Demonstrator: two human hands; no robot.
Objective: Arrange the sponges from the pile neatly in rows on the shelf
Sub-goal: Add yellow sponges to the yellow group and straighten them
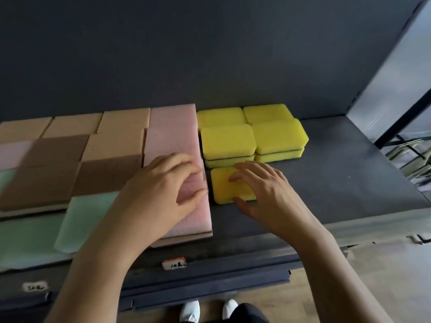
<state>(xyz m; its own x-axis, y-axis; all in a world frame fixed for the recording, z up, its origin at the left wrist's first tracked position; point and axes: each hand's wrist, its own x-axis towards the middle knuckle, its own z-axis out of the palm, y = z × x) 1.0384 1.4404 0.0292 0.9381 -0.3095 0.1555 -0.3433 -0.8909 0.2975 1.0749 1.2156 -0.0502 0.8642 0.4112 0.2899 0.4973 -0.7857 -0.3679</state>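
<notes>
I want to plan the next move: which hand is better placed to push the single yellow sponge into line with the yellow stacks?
Probably the right hand: its fingers lie on the single yellow sponge, before the yellow stacks. The left hand rests on the pink sponge.

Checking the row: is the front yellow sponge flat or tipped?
Flat: the front yellow sponge lies broad face up on the shelf.
</notes>
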